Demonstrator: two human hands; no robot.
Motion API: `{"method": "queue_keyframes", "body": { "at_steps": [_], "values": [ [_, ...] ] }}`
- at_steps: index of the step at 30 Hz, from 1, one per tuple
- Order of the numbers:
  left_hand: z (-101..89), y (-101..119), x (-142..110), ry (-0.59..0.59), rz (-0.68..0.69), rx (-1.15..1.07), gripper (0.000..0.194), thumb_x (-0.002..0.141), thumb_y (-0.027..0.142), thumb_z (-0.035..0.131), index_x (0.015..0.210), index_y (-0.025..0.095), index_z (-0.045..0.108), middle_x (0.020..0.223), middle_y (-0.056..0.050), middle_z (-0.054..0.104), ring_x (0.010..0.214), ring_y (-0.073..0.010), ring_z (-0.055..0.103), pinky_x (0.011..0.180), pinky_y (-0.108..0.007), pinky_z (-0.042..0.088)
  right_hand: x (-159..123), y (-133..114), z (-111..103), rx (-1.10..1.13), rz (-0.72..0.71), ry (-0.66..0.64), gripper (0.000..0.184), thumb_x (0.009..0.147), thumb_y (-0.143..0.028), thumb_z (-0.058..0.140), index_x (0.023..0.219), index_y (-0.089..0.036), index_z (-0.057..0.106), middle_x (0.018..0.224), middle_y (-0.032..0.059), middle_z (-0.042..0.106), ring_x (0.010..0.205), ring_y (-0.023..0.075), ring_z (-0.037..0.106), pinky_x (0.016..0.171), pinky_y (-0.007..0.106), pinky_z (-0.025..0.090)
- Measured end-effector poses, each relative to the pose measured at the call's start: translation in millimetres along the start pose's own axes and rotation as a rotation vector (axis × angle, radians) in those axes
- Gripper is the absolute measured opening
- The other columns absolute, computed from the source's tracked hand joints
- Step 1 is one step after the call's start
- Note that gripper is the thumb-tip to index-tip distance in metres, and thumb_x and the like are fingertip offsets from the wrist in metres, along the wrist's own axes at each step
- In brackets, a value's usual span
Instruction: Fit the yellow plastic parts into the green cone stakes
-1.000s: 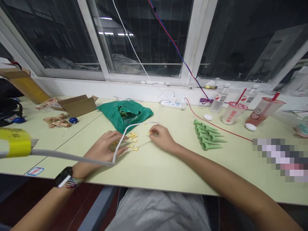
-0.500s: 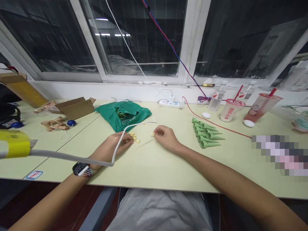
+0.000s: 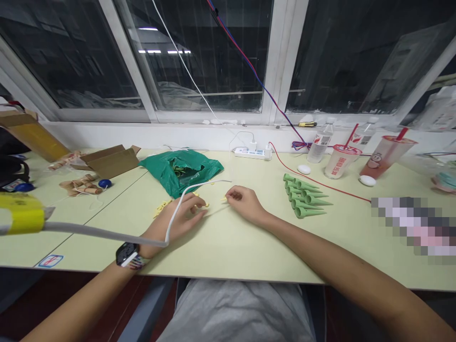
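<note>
Well, right hand [image 3: 245, 204] curled, fingers [image 3: 231, 192] together at a tiny yellow piece [image 3: 224, 198] (left hand [image 3: 181, 219] open, fingers spread)

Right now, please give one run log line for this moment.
left hand: near yellow pieces | right hand: near one yellow piece

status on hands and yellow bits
Left hand open, fingertips near small yellow pieces. Right hand curled, fingertips at one yellow piece, grip unclear. White cable running across left hand.
</note>
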State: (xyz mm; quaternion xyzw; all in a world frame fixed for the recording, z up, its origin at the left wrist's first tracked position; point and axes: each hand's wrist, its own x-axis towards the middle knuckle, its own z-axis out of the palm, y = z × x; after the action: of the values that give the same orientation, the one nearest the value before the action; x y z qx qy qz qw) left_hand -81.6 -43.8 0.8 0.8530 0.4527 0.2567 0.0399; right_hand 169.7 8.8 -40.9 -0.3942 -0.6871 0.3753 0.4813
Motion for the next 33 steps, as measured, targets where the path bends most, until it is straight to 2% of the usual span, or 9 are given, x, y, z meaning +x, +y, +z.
{"method": "queue_keyframes", "body": {
  "at_steps": [3,5,8,13,16,20,24,27,33],
  "values": [
    [4.9,27,19,-0.001,0.018,0.006,0.032,0.104,0.050,0.057,0.117,0.023,0.067,0.116,-0.008,0.072,0.084,-0.0201,0.072,0.078,-0.034,0.056,-4,-1,-3,0.065,0.043,-0.021,0.013,0.084,-0.029,0.065,0.085,-0.020,0.074,0.081,0.0003,0.072,0.078,0.0165,0.065,0.077,0.029,0.050],
    [12.0,40,35,-0.007,0.082,0.030,0.031,0.104,0.049,0.058,0.120,0.023,0.066,0.119,-0.009,0.071,0.085,-0.0210,0.073,0.079,-0.036,0.056,-10,-2,-8,0.134,0.061,-0.057,0.019,0.087,-0.037,0.066,0.085,-0.020,0.074,0.081,0.0005,0.072,0.078,0.0165,0.064,0.077,0.030,0.050],
    [25.9,51,55,-0.010,0.237,0.108,0.021,0.108,0.039,0.054,0.112,0.023,0.067,0.102,-0.007,0.071,0.089,-0.0231,0.071,0.076,-0.035,0.053,-19,-3,-19,0.235,0.100,-0.054,0.028,0.089,-0.047,0.067,0.083,-0.020,0.071,0.075,0.0001,0.068,0.074,0.0163,0.063,0.075,0.030,0.051],
    [46.6,62,75,0.046,0.394,0.271,0.020,0.110,0.023,0.049,0.112,0.019,0.068,0.090,-0.009,0.069,0.088,-0.0254,0.068,0.079,-0.038,0.051,-25,-6,-39,0.285,0.190,0.098,0.041,0.088,-0.060,0.069,0.074,-0.022,0.061,0.071,0.0001,0.061,0.063,0.0148,0.056,0.063,0.030,0.049],
    [53.2,65,81,0.087,0.364,0.207,0.022,0.110,0.020,0.047,0.107,0.019,0.068,0.091,-0.009,0.069,0.087,-0.0250,0.067,0.078,-0.038,0.050,-25,-11,-46,0.156,0.143,0.127,0.045,0.095,-0.061,0.061,0.071,-0.024,0.054,0.065,-0.0021,0.055,0.057,0.0147,0.052,0.059,0.030,0.045],
    [55.7,65,81,0.092,0.306,0.078,0.020,0.109,0.021,0.048,0.108,0.020,0.068,0.099,-0.010,0.071,0.092,-0.0254,0.069,0.080,-0.038,0.051,-26,-15,-45,0.018,0.103,0.083,0.046,0.102,-0.056,0.052,0.068,-0.025,0.046,0.055,-0.0048,0.045,0.053,0.0150,0.047,0.056,0.030,0.039],
    [54.0,65,75,0.082,0.273,-0.021,0.022,0.110,0.025,0.047,0.109,0.019,0.069,0.100,-0.011,0.073,0.094,-0.0254,0.070,0.082,-0.039,0.051,-26,-16,-42,0.091,0.136,0.015,0.045,0.103,-0.053,0.050,0.067,-0.026,0.043,0.050,-0.0059,0.043,0.048,0.0146,0.044,0.055,0.030,0.037],
    [50.1,67,74,0.056,0.177,-0.209,0.022,0.109,0.030,0.051,0.107,0.020,0.071,0.099,-0.007,0.077,0.091,-0.0225,0.072,0.081,-0.036,0.052,-26,-17,-42,0.168,0.126,-0.019,0.045,0.102,-0.054,0.052,0.068,-0.026,0.045,0.052,-0.0061,0.044,0.048,0.0139,0.044,0.054,0.029,0.037],
    [41.0,71,75,0.000,0.031,-0.471,0.029,0.106,0.038,0.056,0.092,0.018,0.070,0.085,-0.003,0.075,0.080,-0.0185,0.070,0.072,-0.030,0.051,-29,-22,-39,0.161,0.043,0.000,0.049,0.103,-0.060,0.052,0.070,-0.024,0.046,0.057,-0.0058,0.045,0.055,0.0131,0.041,0.057,0.029,0.033]
  ]
}}
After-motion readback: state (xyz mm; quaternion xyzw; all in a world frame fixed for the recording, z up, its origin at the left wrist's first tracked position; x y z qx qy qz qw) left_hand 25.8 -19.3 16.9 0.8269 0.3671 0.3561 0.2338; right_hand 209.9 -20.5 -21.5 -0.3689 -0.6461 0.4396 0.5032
